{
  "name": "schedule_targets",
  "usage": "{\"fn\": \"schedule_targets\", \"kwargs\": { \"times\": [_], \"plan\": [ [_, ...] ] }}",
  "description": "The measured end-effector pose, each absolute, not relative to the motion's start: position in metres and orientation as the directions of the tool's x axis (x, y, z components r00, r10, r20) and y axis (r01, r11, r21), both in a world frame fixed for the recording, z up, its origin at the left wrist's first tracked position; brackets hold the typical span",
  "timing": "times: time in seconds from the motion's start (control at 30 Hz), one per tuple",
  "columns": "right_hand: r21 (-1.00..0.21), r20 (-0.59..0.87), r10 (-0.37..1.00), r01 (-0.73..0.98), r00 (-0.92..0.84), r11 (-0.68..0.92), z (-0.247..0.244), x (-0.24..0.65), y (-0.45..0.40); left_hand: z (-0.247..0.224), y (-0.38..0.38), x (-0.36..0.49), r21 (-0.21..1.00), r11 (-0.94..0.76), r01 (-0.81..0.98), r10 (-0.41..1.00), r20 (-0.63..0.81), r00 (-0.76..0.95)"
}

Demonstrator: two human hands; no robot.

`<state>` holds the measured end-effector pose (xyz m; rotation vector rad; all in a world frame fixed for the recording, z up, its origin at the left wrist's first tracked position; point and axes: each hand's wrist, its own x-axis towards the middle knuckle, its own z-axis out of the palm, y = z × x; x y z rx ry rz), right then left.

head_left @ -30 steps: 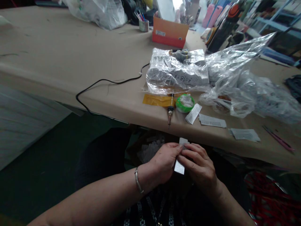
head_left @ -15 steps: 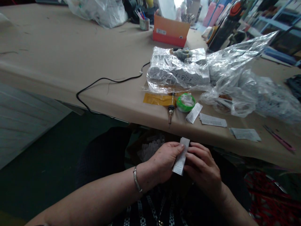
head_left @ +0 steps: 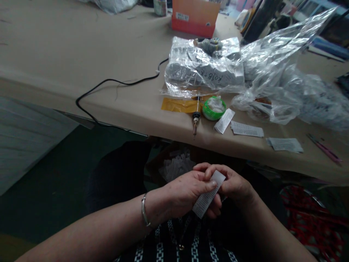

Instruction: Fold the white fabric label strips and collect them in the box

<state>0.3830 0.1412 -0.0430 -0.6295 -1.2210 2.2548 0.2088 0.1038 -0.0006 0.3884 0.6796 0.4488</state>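
Note:
Over my lap, my left hand (head_left: 188,191) pinches a narrow printed paper slip (head_left: 207,198), thumb on its upper face. My right hand (head_left: 233,183) closes round the slip's far and right side, its fingers curled behind and partly hidden. At the table's front edge lie a folded white slip (head_left: 224,120), a stack of printed slips (head_left: 247,129) and another stack (head_left: 285,144). Left of them rests a soldering iron (head_left: 195,118), tip toward me, beside a green dish (head_left: 213,109) with white fluffy stuff in it.
Below the table edge, a box holds many loose white pieces (head_left: 177,166). Clear plastic bags (head_left: 204,69) and an orange box (head_left: 192,18) stand farther back. A black cable (head_left: 109,80) hangs over the edge. Pink tweezers (head_left: 324,148) lie at the right.
My right hand has moved left and in against my left hand, fingers now wrapped round the slip. The slip is tilted more. The whole view has shifted a little downward.

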Motion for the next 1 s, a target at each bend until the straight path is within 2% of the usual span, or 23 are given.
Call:
{"fn": "schedule_targets", "kwargs": {
  "times": [0.13,0.27,0.33,0.4,0.5,0.6,0.73,1.0],
  "plan": [
    [-0.844,-0.182,0.573,-0.172,-0.799,-0.508,-0.044,0.380,0.139,-0.006,0.099,0.207,0.486,0.844,-0.230,0.489,-0.518,0.702],
    [-0.911,-0.205,0.595,-0.072,-0.777,-0.407,-0.034,0.381,0.132,-0.009,0.094,0.202,0.484,0.843,-0.235,0.494,-0.522,0.695],
    [-0.961,-0.211,0.693,0.016,-0.690,-0.277,-0.026,0.381,0.122,-0.008,0.091,0.198,0.474,0.840,-0.266,0.512,-0.527,0.678],
    [-0.983,-0.160,0.800,0.170,-0.579,-0.073,-0.018,0.381,0.110,-0.006,0.085,0.195,0.462,0.836,-0.297,0.530,-0.538,0.655],
    [-0.871,0.019,0.866,0.418,-0.500,0.260,-0.010,0.380,0.093,-0.005,0.077,0.193,0.438,0.843,-0.313,0.527,-0.554,0.645],
    [-0.740,0.128,0.857,0.528,-0.499,0.418,-0.008,0.378,0.083,-0.006,0.070,0.194,0.416,0.851,-0.320,0.517,-0.560,0.647],
    [-0.677,0.157,0.829,0.553,-0.537,0.486,-0.009,0.375,0.081,-0.004,0.066,0.197,0.391,0.862,-0.322,0.503,-0.589,0.633],
    [-0.672,0.176,0.818,0.541,-0.547,0.506,-0.010,0.370,0.075,-0.004,0.064,0.199,0.366,0.883,-0.295,0.468,-0.630,0.620]
  ]
}}
